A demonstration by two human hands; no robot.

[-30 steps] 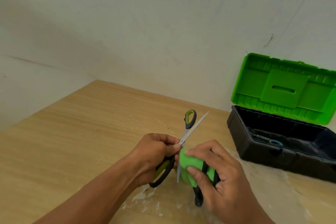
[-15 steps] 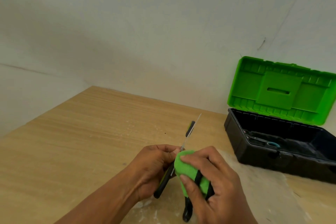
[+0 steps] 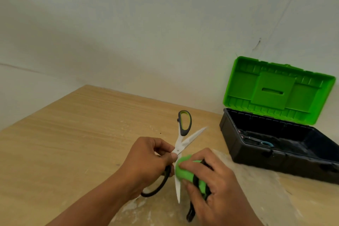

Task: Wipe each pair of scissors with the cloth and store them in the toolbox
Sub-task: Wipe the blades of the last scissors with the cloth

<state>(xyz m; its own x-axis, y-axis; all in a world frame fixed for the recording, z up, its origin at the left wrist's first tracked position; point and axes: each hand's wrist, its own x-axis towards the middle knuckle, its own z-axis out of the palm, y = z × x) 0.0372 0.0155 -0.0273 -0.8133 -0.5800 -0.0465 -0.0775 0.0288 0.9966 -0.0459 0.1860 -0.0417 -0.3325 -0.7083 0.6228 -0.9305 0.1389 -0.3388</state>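
Pinching the splayed scissors [image 3: 179,144] at the pivot above the near worktop [image 3: 73,143] is the left hand [image 3: 148,161]; the right hand [image 3: 216,185] clutches a green cloth [image 3: 181,170] against one blade. Stiff, sharp steel, I'd say: grip the handles.

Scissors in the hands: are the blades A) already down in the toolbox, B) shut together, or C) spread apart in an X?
C: the scissors are crossed open at the pivot, pinched by the left hand, one blade passing the green cloth in the right hand.
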